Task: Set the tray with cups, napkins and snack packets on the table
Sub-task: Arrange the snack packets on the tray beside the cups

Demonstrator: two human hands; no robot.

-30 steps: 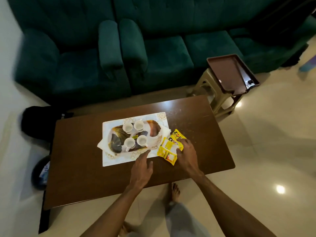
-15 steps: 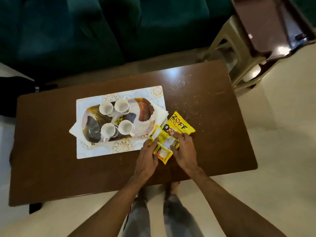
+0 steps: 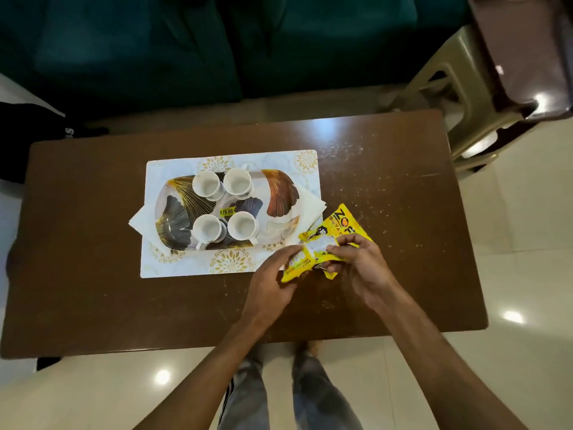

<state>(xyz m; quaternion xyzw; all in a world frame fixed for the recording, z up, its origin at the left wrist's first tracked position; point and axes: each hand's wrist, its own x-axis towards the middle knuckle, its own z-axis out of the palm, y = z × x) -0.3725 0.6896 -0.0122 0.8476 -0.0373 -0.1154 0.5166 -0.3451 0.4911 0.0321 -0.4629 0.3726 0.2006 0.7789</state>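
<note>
Meanwhile, over a brown wooden counter [image 3: 77,243], a person's two hands hold a cluster of yellow snack packets [image 3: 339,226] just off the near right corner of the tray [image 3: 280,193]. The left hand [image 3: 273,274] curls its fingers round the end of the cluster nearer the person. The right hand [image 3: 362,268] pinches the same cluster from the other side, between thumb and fingertips. Whether the packets are lifted clear of the counter cannot be told. The leaf-patterned tray sits on a white placemat [image 3: 307,162] with gold motifs. Four white cups [image 3: 206,184] stand upright on the tray in two pairs, with a yellow price sticker [image 3: 227,211] between the pairs. White napkins [image 3: 138,223] lie under the tray, their corners poking out past its left and right ends. Beyond the tray's far side runs a dark green sofa [image 3: 155,41]. Well beyond the tray's far right corner, a beige plastic stool [image 3: 449,88] carries a dark brown tray [image 3: 511,57]
</note>
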